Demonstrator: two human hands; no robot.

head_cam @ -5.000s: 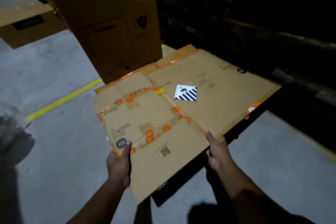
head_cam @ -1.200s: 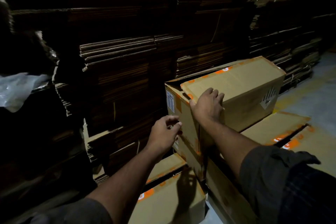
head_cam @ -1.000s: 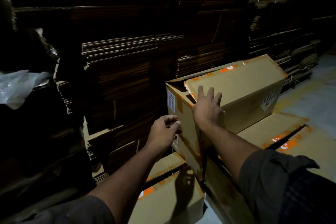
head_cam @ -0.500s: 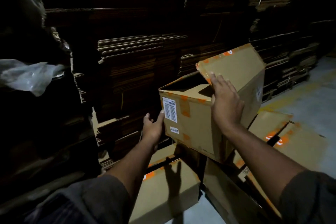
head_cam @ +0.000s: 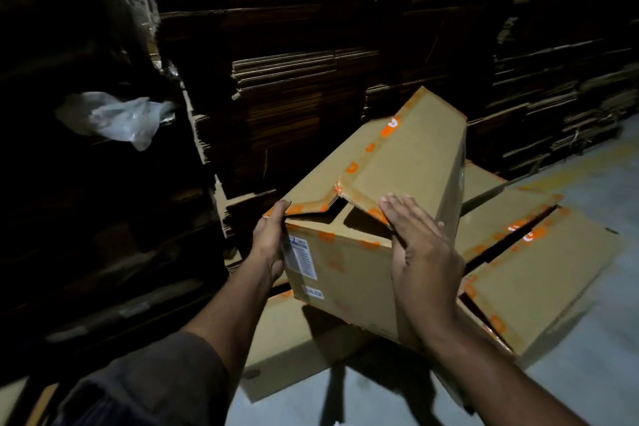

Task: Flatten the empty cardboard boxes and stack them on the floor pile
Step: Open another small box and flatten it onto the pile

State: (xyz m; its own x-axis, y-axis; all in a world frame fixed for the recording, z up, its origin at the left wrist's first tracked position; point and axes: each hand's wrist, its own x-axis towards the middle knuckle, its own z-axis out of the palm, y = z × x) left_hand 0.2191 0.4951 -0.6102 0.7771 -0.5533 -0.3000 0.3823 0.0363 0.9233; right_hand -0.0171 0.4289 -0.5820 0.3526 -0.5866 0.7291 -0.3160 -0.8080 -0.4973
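Note:
A brown cardboard box (head_cam: 349, 273) with orange tape and a white label is lifted and tilted in front of me, its top flaps partly open near me. My left hand (head_cam: 271, 242) grips the box's near left corner, thumb on the flap edge. My right hand (head_cam: 420, 252) lies on its right side with fingers straight, reaching up to the top flap. Below it sit other taped boxes: one at the lower centre (head_cam: 294, 339) and one at the right (head_cam: 539, 273) with a slit along its top.
Tall stacks of flattened cardboard (head_cam: 311, 62) fill the dark background and left side. A crumpled clear plastic bag (head_cam: 117, 117) hangs at the left. Grey concrete floor (head_cam: 587, 373) with a faint yellow line shows at the right.
Five seconds ago I held a flattened box over the floor. Since a second ago, both hands have lifted this box off the others and tilted it toward me; my left hand moved up to its corner.

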